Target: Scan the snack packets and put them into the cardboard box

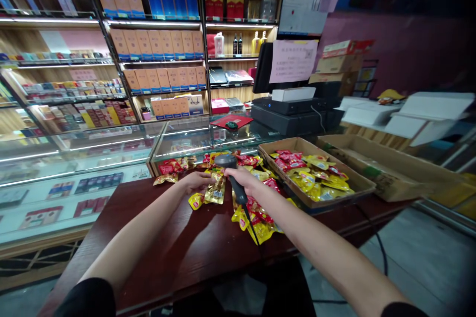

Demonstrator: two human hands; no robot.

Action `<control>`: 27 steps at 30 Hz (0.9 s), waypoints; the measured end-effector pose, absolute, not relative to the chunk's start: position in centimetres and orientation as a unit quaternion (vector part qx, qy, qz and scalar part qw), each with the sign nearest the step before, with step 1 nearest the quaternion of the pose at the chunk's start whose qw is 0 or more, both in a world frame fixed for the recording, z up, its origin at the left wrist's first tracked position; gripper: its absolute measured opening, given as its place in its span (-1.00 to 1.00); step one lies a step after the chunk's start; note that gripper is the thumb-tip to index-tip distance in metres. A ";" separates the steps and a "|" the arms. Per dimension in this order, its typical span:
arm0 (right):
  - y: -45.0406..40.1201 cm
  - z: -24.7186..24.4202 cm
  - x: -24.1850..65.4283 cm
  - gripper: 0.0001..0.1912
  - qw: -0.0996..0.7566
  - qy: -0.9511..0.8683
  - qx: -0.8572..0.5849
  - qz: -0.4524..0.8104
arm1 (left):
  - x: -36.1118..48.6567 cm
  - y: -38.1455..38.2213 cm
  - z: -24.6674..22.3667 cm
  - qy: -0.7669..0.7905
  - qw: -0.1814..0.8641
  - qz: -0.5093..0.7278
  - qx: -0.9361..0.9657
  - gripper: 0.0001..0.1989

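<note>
My right hand (242,178) is closed round the handle of a dark grey barcode scanner (238,192), its head tilted over the snack packets and its cord running down the table. Just left of it, my left hand (197,182) pinches the edge of a shiny gold snack packet (217,189), held up close to the scanner head. Beneath that packet lies a small yellow packet (196,201). Red and yellow snack packets (262,215) are heaped below and right of the scanner, and more red ones (171,166) lie behind my left hand.
A cardboard box (357,189) of red and yellow packets stands to the right, beside another long cardboard box (397,178). Behind are a glass display counter (186,131), a mouse (231,125) on a red mat, and a monitor (263,67). The dark red table (148,237) spans the front.
</note>
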State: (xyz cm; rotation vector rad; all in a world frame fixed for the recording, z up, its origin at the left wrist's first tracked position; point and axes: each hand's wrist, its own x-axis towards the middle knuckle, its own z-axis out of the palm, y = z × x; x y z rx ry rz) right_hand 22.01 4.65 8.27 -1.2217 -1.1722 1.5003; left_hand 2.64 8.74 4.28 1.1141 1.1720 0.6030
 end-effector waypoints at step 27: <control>-4.3 4.3 18.4 -0.74 0.481 -0.471 -0.494 0.550 | 2.2 11.6 6.0 0.474 0.631 0.399 0.467 -0.62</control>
